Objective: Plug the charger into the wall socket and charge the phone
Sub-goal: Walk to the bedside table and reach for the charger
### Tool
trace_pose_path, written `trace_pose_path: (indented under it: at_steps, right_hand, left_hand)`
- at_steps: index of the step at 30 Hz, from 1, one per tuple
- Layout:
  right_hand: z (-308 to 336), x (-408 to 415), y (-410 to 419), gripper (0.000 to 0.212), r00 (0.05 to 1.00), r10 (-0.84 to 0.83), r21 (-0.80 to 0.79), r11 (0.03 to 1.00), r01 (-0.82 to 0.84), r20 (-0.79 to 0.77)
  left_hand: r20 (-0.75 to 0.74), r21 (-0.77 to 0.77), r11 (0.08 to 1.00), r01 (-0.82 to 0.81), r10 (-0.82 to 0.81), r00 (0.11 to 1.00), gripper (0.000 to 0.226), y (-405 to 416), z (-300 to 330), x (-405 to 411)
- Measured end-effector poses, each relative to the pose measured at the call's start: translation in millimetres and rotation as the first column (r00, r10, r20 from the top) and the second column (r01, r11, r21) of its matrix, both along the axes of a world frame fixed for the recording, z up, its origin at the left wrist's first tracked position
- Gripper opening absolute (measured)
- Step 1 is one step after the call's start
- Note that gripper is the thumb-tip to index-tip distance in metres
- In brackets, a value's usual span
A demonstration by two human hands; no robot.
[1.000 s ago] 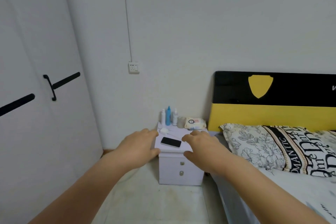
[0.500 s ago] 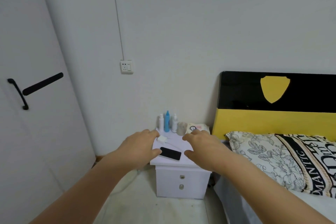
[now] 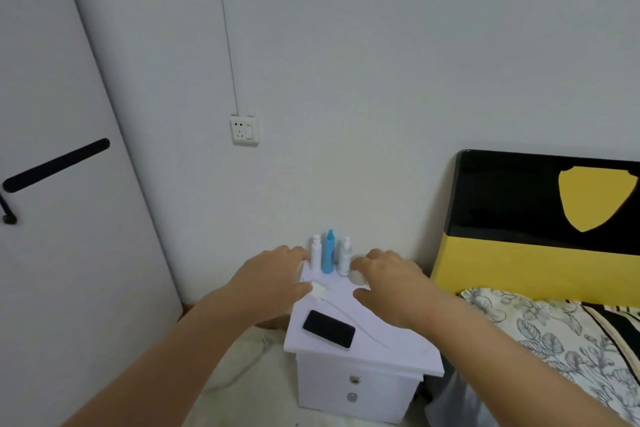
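From the head camera, both bare forearms reach forward over a small white bedside cabinet [image 3: 360, 388], whose top serves as the counter. The left hand [image 3: 273, 279] hovers palm down over the counter's left edge, its fingers [image 3: 294, 251] loosely spread and gripping nothing; the thumb tip lies right at the white charger [image 3: 320, 290], touching or just short of it, I cannot tell which. The right hand [image 3: 391, 284] is likewise palm down over the back right of the counter, fingers slightly curled and empty, the fingertips near a small pale round container [image 3: 358, 276]. From the charger a thin white cable [image 3: 363, 326] runs toward the counter's front right. The black phone [image 3: 329, 328] lies flat, screen dark, near the front of the counter, apart from both hands. Three small bottles [image 3: 329, 253], the middle one blue, stand upright at the back between the hands. The wall socket [image 3: 245, 130] sits on the wall well above the cabinet, nothing plugged in. A bed with a yellow and black headboard [image 3: 540, 218] stands at right.
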State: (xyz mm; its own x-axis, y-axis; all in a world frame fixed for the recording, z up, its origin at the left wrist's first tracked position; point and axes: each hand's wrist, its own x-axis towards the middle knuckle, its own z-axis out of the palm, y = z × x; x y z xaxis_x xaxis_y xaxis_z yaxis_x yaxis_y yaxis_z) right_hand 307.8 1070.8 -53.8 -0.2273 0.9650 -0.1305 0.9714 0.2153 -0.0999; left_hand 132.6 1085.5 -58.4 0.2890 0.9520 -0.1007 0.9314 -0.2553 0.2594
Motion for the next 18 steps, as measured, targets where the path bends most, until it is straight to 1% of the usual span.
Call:
trace_pose_path:
  at_steps: [8,14,18]
  right_hand:
    - [-18.0,-22.2,92.0,0.04,0.999,-0.042,-0.037,0.998,0.042,-0.003]
    - [-37.4,-38.2,150.9,0.039,0.995,-0.101,-0.066,0.993,0.099,-0.02]
    - [-51.8,-40.7,185.5,0.038,0.994,-0.111,-0.095,0.99,0.108,-0.017]
  left_hand:
    - [0.008,-0.038,0.998,0.052,-0.052,0.999,0.047,97.9,-15.8,-27.0]
    - [-0.012,-0.096,0.99,0.101,-0.103,0.995,0.048,167.4,-30.6,-41.5]
    - [-0.016,-0.146,0.983,0.115,-0.118,0.993,0.045,203.4,-43.9,-43.6]
